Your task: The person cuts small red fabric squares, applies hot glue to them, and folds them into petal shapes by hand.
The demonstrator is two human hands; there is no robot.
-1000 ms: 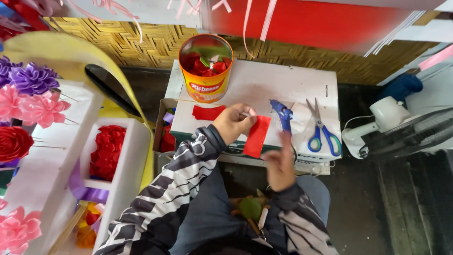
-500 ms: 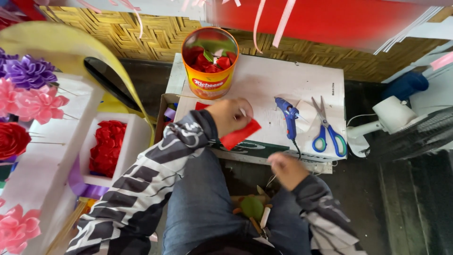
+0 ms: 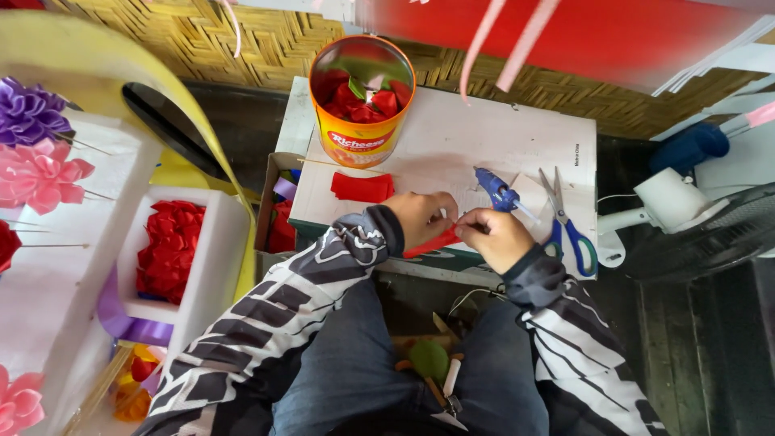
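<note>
both hands, left hand [image 3: 420, 220] and right hand [image 3: 494, 236], pinch shut on the red ribbon strip [image 3: 430, 242] at the white board's [image 3: 484, 141] near edge; keeping the fold tight seems wise.

Glue gun [image 3: 494, 189] lies between tin [image 3: 362, 101] and scissors [image 3: 570, 223].

Black-and-white patterned sleeves, blue jeans, bare hands.

Long sleeves in black with jagged white stripes and blotches, running from the lower left and lower right of the frame up to snug dark cuffs at the wrists. Left hand [image 3: 421, 218] and right hand [image 3: 494, 236] uncovered, without gloves, near the centre. Mid-blue denim over both thighs along the bottom centre, creased at the knees.
</note>
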